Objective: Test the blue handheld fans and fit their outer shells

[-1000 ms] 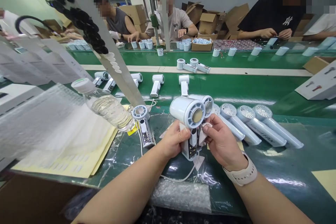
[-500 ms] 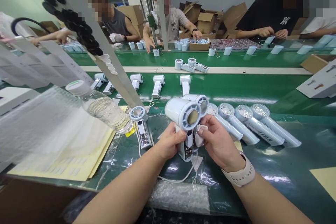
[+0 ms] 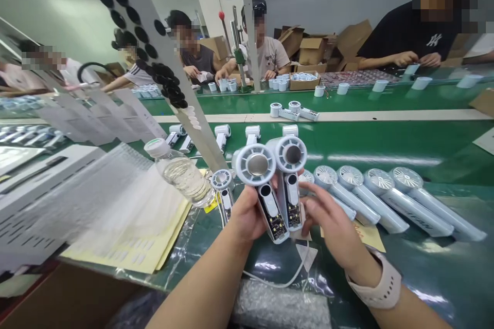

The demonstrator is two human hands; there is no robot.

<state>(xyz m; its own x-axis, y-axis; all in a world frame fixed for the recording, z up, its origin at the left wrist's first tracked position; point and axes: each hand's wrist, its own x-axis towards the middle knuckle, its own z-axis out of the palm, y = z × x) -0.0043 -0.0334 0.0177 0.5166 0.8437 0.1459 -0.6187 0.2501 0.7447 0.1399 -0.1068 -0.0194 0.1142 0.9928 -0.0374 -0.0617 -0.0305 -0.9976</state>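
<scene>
Green assembly-line surface (image 3: 386,139): left hand (image 3: 247,218) grasps two opened pale blue handheld fans (image 3: 257,164); right hand (image 3: 332,226) half open, fingertips touching them.

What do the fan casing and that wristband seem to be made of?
The fan casing looks like pale blue moulded plastic, smooth with a soft sheen. The wristband looks like matte beige silicone or rubber, judging by its dull, flexible look.

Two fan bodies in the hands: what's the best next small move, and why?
Probably lay the fan body from the left hand on the green mat first: it and the second fan body are held side by side, both with circuit boards bare, so parting them would likely free the right hand and protect the boards.
</scene>
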